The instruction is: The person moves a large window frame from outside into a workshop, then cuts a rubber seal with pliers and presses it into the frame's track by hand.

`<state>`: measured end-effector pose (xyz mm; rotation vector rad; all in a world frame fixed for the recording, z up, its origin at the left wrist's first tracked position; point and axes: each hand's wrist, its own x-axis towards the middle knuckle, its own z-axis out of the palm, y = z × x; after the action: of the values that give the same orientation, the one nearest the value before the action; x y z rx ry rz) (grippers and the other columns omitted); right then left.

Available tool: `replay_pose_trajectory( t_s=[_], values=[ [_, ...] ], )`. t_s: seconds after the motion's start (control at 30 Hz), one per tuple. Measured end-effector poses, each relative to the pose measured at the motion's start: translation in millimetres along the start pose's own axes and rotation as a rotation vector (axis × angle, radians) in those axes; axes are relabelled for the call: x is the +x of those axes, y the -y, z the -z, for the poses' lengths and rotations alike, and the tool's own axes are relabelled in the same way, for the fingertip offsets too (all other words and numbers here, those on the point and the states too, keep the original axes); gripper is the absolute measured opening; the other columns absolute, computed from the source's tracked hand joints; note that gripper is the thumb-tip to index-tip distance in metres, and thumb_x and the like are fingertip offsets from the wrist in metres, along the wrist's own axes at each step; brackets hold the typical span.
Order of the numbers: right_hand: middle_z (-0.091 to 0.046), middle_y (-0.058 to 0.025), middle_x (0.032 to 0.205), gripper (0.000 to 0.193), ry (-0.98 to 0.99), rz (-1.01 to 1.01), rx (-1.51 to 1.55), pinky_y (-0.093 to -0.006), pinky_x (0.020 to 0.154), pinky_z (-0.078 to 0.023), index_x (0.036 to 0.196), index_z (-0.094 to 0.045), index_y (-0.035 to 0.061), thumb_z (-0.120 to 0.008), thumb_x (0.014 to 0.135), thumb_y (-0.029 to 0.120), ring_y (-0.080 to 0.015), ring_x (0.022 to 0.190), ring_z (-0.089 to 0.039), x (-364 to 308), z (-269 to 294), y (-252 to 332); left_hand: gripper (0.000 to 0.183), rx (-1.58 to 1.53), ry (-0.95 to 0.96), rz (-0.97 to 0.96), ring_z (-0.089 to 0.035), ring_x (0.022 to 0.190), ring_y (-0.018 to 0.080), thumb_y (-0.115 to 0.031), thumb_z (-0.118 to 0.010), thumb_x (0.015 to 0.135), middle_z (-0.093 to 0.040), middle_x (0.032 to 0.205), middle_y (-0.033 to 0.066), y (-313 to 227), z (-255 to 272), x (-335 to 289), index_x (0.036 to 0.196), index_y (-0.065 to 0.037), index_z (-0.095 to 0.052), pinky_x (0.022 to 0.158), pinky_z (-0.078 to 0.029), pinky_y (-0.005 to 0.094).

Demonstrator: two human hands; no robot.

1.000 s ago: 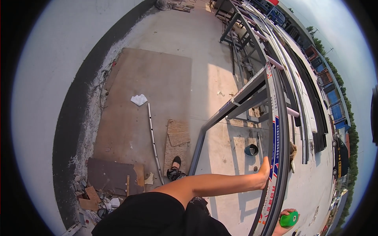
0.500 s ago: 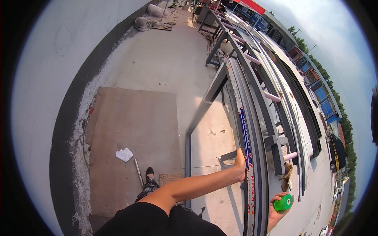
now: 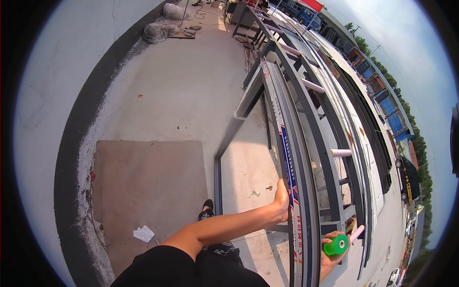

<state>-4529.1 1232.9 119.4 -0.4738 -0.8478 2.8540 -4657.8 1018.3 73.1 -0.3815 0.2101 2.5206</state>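
My left hand (image 3: 282,201) reaches forward and grips the near edge of a long grey metal frame profile (image 3: 306,158), which lies across a rack and runs away from me. A strip of blue, white and red protective film (image 3: 288,165) covers the profile right by that hand. My right hand (image 3: 330,256) is at the lower right, on the far side of the profile, shut on a small green roll (image 3: 337,245) with a hollow core. A pink tube end (image 3: 357,233) shows just beyond the roll.
More grey frames and rack bars (image 3: 334,110) with pink tubes (image 3: 341,153) stretch along the right. On the concrete floor lie a brown board (image 3: 148,186) and a crumpled white paper (image 3: 143,234). My shoe (image 3: 207,209) stands by the board. Bags and debris (image 3: 160,31) lie far ahead by the dark curb (image 3: 76,143).
The view has moved forward along the frames; the board and white paper have slid lower and nearer. My left hand stays on the profile and my right hand keeps the green roll.
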Motion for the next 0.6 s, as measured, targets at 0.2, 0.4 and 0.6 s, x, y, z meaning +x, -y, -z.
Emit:
replay_pose_trajectory(
  t_s=[0.2, 0.4, 0.6],
  values=[
    [-0.058, -0.0037, 0.089, 0.026, 0.056, -0.064, 0.156, -0.0311, 0.067, -0.047, 0.093, -0.059, 0.0075, -0.056, 0.091, 0.033, -0.0167, 0.084, -0.056, 180.7, -65.1, -18.5, 0.055, 0.041, 0.017, 0.006, -0.062, 0.063, 0.0209, -0.052, -0.023, 0.088, -0.063, 0.073, 0.0092, -127.6, -42.8, 138.2, 0.081, -0.010, -0.060, 0.059, -0.054, 0.0381],
    [-0.058, -0.0025, 0.086, 0.025, 0.058, -0.065, 0.136, -0.0298, 0.064, -0.045, 0.089, -0.059, 0.0075, -0.058, 0.089, 0.032, -0.0149, 0.080, -0.055, 351.4, -158.5, -61.6, 0.055, 0.058, 0.031, 0.016, -0.061, 0.066, 0.0227, -0.052, -0.022, 0.088, -0.061, 0.073, 0.0090, -267.9, -71.3, 277.7, 0.081, -0.011, -0.058, 0.062, -0.053, 0.0426],
    [-0.058, -0.0026, 0.084, 0.024, -0.026, -0.067, 0.166, -0.0288, 0.063, -0.045, 0.087, -0.060, 0.0072, -0.060, 0.088, 0.031, -0.0147, 0.078, -0.055, 521.7, -228.3, -122.6, 0.057, 0.054, 0.028, 0.032, -0.063, 0.072, 0.0238, -0.049, -0.020, 0.089, -0.063, 0.081, 0.0103, -410.8, -84.8, 408.0, 0.090, -0.008, -0.059, 0.068, -0.054, 0.0441]
  ],
)
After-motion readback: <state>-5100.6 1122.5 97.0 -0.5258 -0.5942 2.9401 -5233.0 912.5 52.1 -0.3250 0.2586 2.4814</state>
